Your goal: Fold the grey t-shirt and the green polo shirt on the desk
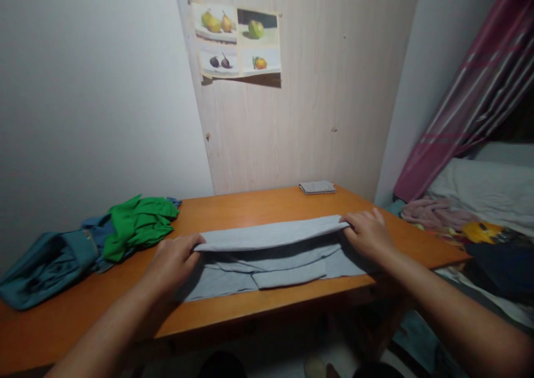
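Note:
A light grey garment [287, 278] lies on the orange-brown wooden table [233, 211], its near edge close to the table's front. Its far part is lifted and doubled over into a long flap, raised above the layers beneath. My left hand [177, 255] pinches the flap's left end, fingers closed on the cloth. At the right end, my right hand [367, 230] grips the same flap between thumb and fingers. The cloth between my hands is stretched fairly straight, with folded layers showing below it. What kind of garment it is I cannot make out.
Crumpled green cloth [139, 222] and a blue-teal garment [50, 264] lie at the table's left. A small checked item [317, 187] rests by the back wall. Beyond the right edge are a bed with piled cloths [438, 214] and a pink curtain [459, 94].

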The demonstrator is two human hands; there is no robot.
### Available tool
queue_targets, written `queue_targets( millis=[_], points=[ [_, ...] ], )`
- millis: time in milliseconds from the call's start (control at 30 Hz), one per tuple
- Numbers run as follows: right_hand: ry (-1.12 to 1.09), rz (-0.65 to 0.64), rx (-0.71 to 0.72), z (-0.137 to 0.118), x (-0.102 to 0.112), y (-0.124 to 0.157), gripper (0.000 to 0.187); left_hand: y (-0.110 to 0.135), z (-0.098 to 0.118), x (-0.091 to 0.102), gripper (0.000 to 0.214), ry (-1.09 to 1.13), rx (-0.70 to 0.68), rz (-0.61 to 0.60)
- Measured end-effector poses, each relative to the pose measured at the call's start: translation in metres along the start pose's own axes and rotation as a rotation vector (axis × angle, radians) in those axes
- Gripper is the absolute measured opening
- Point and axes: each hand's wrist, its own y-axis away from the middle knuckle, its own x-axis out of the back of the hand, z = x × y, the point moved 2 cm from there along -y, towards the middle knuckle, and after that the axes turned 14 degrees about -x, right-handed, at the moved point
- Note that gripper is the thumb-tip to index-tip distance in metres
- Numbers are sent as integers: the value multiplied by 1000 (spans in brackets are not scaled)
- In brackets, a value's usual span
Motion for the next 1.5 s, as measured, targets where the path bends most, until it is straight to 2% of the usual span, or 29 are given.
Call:
queue_targets(
  millis=[300, 467, 633, 867, 1167, 1400, 1500],
  points=[
    [-96, 169, 65, 15, 1, 48, 25, 42, 28, 7, 29, -2, 21, 65],
    [-82, 233, 121, 20, -5, 66, 24, 54, 29, -7, 28, -49, -16, 103],
    [-62, 209, 125, 23, -11, 78, 27, 61, 26, -21, 26, -69, -33, 79],
    [-22, 160, 46, 29, -13, 80, 34, 63, 23, -25, 25, -94, -38, 44],
    [-2, 103, -102, 48, -10, 76, 34, 66, 7, -31, 32, -43, -31, 41],
    [3, 79, -189, 70, -11, 72, 32, 66, 8, -23, 34, 30, 8, 71],
    [-18, 95, -272, 81, -13, 71, 33, 67, 6, -20, 34, 71, 15, 71]
  ],
)
